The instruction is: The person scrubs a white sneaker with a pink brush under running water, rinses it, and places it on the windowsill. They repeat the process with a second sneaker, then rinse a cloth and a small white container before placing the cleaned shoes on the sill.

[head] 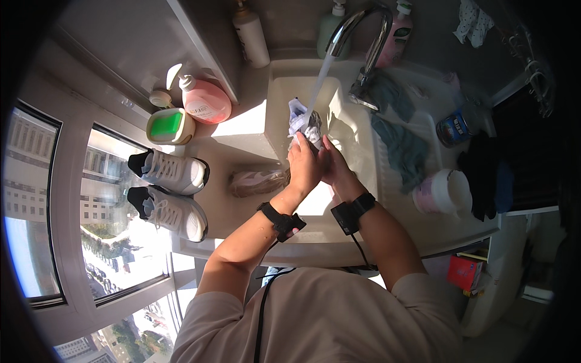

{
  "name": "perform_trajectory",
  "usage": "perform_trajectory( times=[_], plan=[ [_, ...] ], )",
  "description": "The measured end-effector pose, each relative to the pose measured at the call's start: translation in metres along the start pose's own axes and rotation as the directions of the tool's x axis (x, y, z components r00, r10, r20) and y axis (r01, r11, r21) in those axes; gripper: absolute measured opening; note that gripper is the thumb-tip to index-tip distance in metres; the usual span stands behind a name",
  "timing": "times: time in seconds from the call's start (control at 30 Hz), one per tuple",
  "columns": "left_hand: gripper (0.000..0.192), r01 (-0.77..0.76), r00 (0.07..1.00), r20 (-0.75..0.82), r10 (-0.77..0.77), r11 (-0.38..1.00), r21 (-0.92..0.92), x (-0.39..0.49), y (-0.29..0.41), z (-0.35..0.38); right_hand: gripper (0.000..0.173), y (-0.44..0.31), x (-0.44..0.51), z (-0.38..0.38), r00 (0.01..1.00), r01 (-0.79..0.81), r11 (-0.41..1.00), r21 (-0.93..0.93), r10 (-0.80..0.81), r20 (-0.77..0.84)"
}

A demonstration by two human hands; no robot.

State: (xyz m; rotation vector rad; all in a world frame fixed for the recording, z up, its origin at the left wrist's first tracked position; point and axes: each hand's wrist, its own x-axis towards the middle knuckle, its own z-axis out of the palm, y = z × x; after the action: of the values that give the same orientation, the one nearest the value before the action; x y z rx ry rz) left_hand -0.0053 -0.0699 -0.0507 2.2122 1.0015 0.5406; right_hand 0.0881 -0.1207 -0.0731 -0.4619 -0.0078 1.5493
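Note:
Both my hands hold a wet shoe with pale laces [311, 129] between them, over the basin of a white laundry sink [290, 81]. My left hand [303, 165] is at its left side, and my right hand [337, 165] is at its right side. Water runs from a chrome faucet [383, 41] onto the shoe's upper part. The undersides of my fingers are hidden. Another shoe or similar wet item [258, 182] lies in the sink, left of my left wrist. A black strap with a small device circles each wrist.
A pair of white sneakers [174, 193] stands on the left ledge, near a soap box with a green lid [165, 125] and a pink pump bottle [206, 102]. Dark green cloths [404, 149], a blue-labelled jar [453, 128] and a white tub [442, 191] lie right. More pump bottles stand behind.

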Motion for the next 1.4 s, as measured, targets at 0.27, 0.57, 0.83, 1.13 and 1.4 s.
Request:
perform_trajectory(
  times=[0.27, 0.57, 0.83, 1.13, 1.4],
  plan=[
    [0.063, -0.071, 0.985, -0.168, 0.036, 0.974, -0.213, -0.011, 0.004, -0.049, 0.048, 0.004, -0.048, 0.005, 0.996, -0.016, 0.999, -0.05, 0.021, 0.088],
    [0.032, -0.034, 0.994, 0.101, 0.03, 0.999, 0.039, 0.049, -0.016, -0.043, 0.048, 0.0, -0.035, 0.003, 1.0, -0.01, 0.996, -0.09, 0.008, -0.028],
    [0.024, 0.154, 0.946, 0.293, -0.137, 0.987, -0.037, 0.073, -0.035, -0.026, 0.046, 0.006, -0.03, -0.015, 0.998, -0.048, 0.996, -0.073, 0.045, -0.043],
    [0.014, -0.08, 0.995, -0.071, 0.07, 0.986, -0.146, 0.036, 0.002, -0.034, 0.05, 0.011, -0.03, 0.001, 0.997, -0.055, 0.992, 0.111, 0.061, -0.05],
    [0.028, -0.261, 0.965, -0.03, 0.259, 0.959, -0.107, 0.014, 0.012, -0.033, 0.043, 0.023, -0.025, -0.017, 0.983, 0.097, 0.995, -0.008, -0.097, -0.157]
  ],
)
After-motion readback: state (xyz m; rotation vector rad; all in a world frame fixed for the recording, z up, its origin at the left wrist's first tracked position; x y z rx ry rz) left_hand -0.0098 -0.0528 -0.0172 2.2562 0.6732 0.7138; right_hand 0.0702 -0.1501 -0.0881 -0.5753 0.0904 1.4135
